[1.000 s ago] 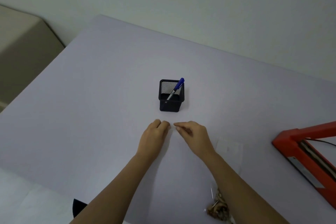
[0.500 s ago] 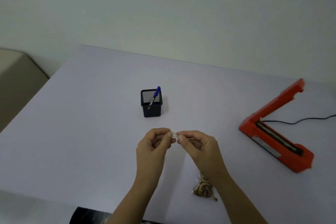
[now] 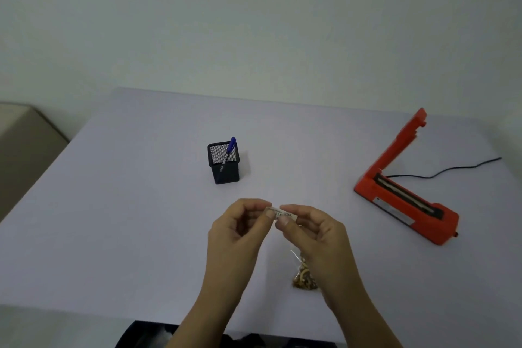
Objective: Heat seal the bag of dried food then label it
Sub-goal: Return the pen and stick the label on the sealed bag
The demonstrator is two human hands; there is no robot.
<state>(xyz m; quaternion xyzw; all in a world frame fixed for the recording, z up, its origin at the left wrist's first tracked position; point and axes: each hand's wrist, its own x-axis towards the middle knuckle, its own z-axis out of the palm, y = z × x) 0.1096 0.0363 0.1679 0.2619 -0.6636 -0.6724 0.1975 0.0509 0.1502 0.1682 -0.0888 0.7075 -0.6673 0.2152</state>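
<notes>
We pinch a small white paper label point(image 3: 282, 213) between our left hand point(image 3: 237, 230) and right hand point(image 3: 316, 237) above the pale surface point(image 3: 127, 206), the clear bag of dried food point(image 3: 303, 277) lying just beneath our right wrist.

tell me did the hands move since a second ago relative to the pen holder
Yes. Both hands, left hand and right hand, pulled back from the pen holder toward the person, now pinching a small label.

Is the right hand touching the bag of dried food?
Cannot tell. In the head view the right hand is pinching the small label and overlaps the bag of dried food on the table; no contact or gap shows.
</notes>
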